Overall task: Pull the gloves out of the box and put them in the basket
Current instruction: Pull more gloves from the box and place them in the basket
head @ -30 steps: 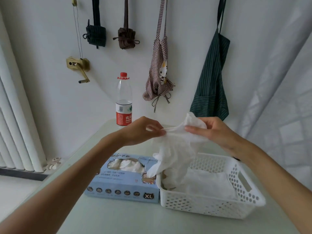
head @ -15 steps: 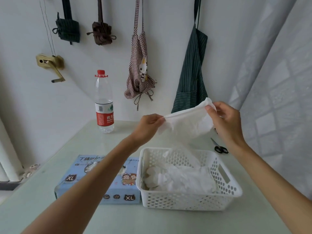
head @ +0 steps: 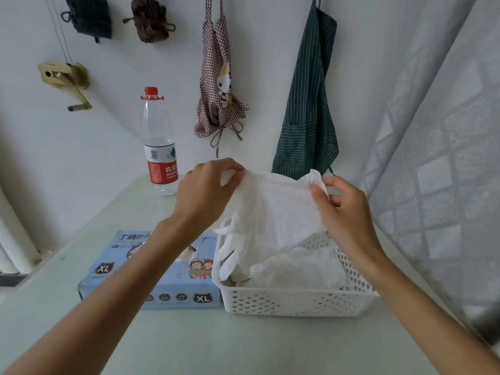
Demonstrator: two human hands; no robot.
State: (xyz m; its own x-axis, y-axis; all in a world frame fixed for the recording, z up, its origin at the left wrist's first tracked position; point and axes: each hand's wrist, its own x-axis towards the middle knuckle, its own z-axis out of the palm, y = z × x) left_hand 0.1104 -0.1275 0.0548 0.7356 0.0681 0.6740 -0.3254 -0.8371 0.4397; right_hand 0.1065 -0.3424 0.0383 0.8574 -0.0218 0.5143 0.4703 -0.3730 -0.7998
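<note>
Pale worktop (head: 243,347) under both hands: the left hand (head: 205,193) and right hand (head: 343,212) each pinch a top corner of a white glove (head: 273,212), stretched above the basket (head: 292,301), where more gloves lie. The box (head: 151,282) touches the basket's left wall; open worktop lies in front.

box (head: 151,277) "XL" (twice), bottle (head: 158,147) "NONGFU"

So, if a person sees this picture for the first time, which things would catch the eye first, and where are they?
First, the white glove stretched between the left hand and the right hand, hanging over the white basket, where more gloves lie. Next, the blue glove box beside the basket on its left. Behind them, the red-capped water bottle stands near the wall.
</note>
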